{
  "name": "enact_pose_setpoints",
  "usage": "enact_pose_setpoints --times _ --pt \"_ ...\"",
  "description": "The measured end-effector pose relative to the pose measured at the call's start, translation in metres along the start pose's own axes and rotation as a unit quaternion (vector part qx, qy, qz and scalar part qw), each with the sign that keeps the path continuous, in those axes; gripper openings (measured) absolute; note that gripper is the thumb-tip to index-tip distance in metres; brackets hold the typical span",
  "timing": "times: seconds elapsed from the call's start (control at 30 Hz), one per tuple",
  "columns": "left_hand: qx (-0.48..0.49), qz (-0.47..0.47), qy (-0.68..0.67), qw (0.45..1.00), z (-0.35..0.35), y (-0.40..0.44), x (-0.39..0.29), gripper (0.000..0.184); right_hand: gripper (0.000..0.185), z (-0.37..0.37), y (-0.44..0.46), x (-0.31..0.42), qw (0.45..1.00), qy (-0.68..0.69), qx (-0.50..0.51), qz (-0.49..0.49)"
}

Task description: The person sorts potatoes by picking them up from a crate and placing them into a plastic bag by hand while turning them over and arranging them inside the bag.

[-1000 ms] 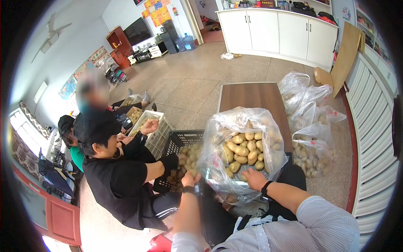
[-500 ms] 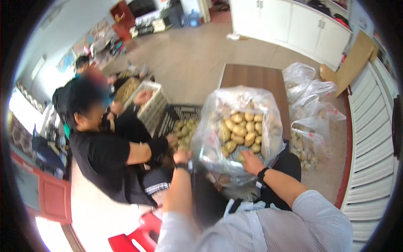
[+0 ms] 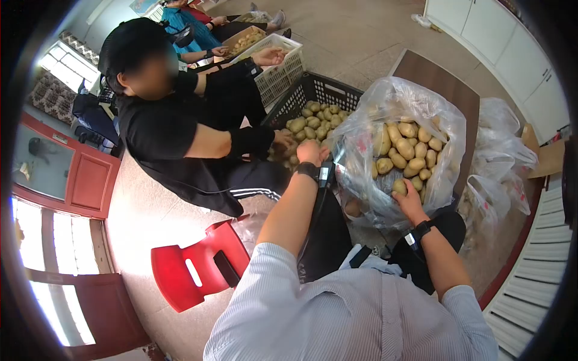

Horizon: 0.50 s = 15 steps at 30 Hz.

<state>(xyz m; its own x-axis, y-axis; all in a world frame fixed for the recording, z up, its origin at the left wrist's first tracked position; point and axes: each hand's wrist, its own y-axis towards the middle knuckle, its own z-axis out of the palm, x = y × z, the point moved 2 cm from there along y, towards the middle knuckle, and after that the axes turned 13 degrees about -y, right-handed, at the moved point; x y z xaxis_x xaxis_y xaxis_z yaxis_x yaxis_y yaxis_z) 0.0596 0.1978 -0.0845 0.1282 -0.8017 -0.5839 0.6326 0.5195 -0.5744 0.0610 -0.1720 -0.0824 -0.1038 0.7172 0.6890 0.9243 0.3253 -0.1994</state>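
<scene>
My right hand point(image 3: 412, 203) is closed round a potato point(image 3: 399, 187) at the near side of a clear plastic bag point(image 3: 361, 129). Inside the bag lies a heap of potatoes point(image 3: 415, 150), its mouth spread wide. At the near edge of a black crate point(image 3: 337, 93), my left hand point(image 3: 311, 153) reaches in with curled fingers. Whatever is in that hand is hidden. Potatoes point(image 3: 316, 120) fill part of the crate and lie right beside my left hand. Just to the left, a co-worker's hand point(image 3: 283, 139) is also among them.
A co-worker in black point(image 3: 162, 126) sits close on my left. Behind the black crate stand a white crate point(image 3: 280, 72) and a box of potatoes point(image 3: 247, 41). The bag rests on a brown table point(image 3: 430, 75). Filled plastic bags point(image 3: 497, 162) lie right; a red chair point(image 3: 198, 265) stands left.
My view has swung left and down, so the bag and crate appear farther right and more of the red chair shows. My right hand still holds a potato; my left stays at the crate.
</scene>
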Motion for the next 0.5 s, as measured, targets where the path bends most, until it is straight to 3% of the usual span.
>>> enact_pose_setpoints --times 0.03,0.07,0.1,0.13,0.27,0.37,0.5 --pt "-0.026 -0.02 0.034 0.999 0.009 -0.002 0.001 0.03 0.051 -0.005 0.002 0.005 1.0 -0.002 -0.004 -0.001" --pt "-0.021 -0.022 0.034 0.999 0.016 -0.006 0.001 0.03 0.048 -0.006 0.002 0.006 0.994 0.082 0.046 0.058" --pt "0.025 -0.03 0.081 0.996 0.02 -0.012 0.002 0.029 0.046 -0.005 -0.001 0.014 0.975 0.165 0.096 0.117" --pt "0.07 -0.038 0.128 0.989 0.025 -0.02 0.003 0.028 0.04 -0.001 -0.003 0.018 0.965 0.217 0.081 0.125" --pt "0.15 -0.113 0.218 0.958 0.039 -0.038 0.012 0.029 0.04 0.006 0.0 0.025 0.942 0.286 0.124 0.127" --pt "0.16 -0.11 0.297 0.935 0.054 -0.069 0.006 0.031 0.04 -0.008 -0.007 0.061 0.928 0.315 0.155 0.123" --pt "0.206 -0.128 0.272 0.931 0.058 -0.073 0.016 0.036 0.039 -0.011 0.004 0.076 0.931 0.314 0.165 0.09"
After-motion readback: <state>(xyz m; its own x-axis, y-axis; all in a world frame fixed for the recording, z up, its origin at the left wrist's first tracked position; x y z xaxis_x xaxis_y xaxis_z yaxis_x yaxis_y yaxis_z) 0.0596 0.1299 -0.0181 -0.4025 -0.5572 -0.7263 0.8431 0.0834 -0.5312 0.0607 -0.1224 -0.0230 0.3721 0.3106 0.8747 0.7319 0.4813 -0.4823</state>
